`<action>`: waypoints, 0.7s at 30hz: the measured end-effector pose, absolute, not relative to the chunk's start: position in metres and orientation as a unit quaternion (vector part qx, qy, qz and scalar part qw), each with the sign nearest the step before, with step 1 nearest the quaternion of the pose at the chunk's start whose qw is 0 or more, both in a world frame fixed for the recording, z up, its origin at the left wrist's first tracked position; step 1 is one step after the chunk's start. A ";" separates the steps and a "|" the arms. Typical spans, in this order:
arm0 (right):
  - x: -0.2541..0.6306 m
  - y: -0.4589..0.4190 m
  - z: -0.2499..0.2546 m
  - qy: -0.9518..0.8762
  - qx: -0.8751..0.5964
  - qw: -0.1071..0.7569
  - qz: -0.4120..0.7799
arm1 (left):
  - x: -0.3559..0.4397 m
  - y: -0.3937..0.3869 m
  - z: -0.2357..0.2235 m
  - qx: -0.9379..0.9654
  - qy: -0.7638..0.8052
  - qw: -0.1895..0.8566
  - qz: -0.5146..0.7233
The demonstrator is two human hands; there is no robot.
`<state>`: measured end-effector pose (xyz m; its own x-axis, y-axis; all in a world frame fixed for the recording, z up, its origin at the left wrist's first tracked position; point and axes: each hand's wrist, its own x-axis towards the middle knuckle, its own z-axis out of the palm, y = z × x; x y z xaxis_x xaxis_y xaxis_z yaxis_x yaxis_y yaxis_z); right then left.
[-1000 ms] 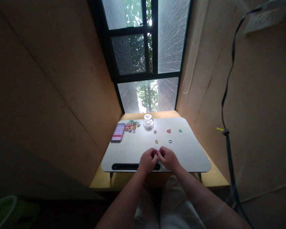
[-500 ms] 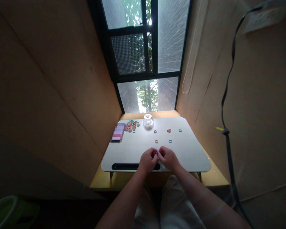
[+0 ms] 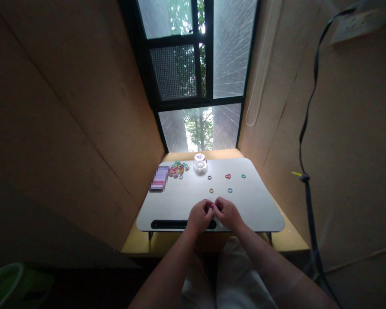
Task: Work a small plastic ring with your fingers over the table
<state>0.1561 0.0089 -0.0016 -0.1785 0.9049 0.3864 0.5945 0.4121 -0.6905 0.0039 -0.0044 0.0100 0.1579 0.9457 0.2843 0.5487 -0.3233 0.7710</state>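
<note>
Near the front of the white lap table (image 3: 173,206), my left hand (image 3: 200,216) and my right hand (image 3: 226,213) meet fingertip to fingertip. Between them they pinch a small pinkish-purple hair tie (image 3: 212,206), mostly covered by the fingers. Just beyond lie single hair ties: an orange-yellow one (image 3: 211,188), a blue one (image 3: 230,188), a dark purple one (image 3: 209,175) and a green one (image 3: 243,174). A small red cluster of ties (image 3: 228,174) sits among these. Farther left is a heap of mixed-colour hair ties (image 3: 177,172).
A clear round jar (image 3: 200,168) stands at the back, with a white lid (image 3: 199,157) behind it. A phone (image 3: 160,178) lies at the left edge. The table has a black slot (image 3: 169,224) along its front. Walls rise on both sides, and a cable (image 3: 305,189) hangs right.
</note>
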 end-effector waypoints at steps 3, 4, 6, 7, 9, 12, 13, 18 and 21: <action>0.156 0.009 -0.001 -0.742 -0.506 0.393 0.197 | 0.004 -0.004 0.010 0.717 0.518 0.257 0.389; 0.156 0.009 -0.001 -0.742 -0.506 0.393 0.197 | 0.004 -0.004 0.009 0.717 0.517 0.259 0.389; 0.156 0.009 -0.001 -0.743 -0.505 0.394 0.196 | 0.003 -0.004 0.009 0.718 0.518 0.261 0.386; 0.155 0.009 -0.001 -0.743 -0.504 0.395 0.196 | 0.003 -0.004 0.009 0.718 0.518 0.263 0.384; 0.155 0.010 -0.002 -0.742 -0.504 0.396 0.197 | 0.003 -0.003 0.009 0.718 0.519 0.265 0.382; 0.155 0.010 -0.003 -0.741 -0.506 0.396 0.197 | 0.003 -0.004 0.009 0.717 0.520 0.263 0.382; 0.155 0.010 -0.004 -0.740 -0.507 0.396 0.196 | 0.003 -0.004 0.009 0.717 0.521 0.263 0.382; 0.155 0.010 -0.004 -0.741 -0.507 0.396 0.193 | 0.003 -0.003 0.009 0.710 0.522 0.267 0.390; 0.155 0.009 -0.003 -0.741 -0.504 0.400 0.194 | 0.003 -0.003 0.009 0.706 0.518 0.270 0.401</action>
<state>0.1554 0.0095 -0.0031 -0.1716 0.9011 0.3981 0.5912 0.4175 -0.6901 0.0033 -0.0032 0.0092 0.1418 0.9478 0.2856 0.5151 -0.3170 0.7964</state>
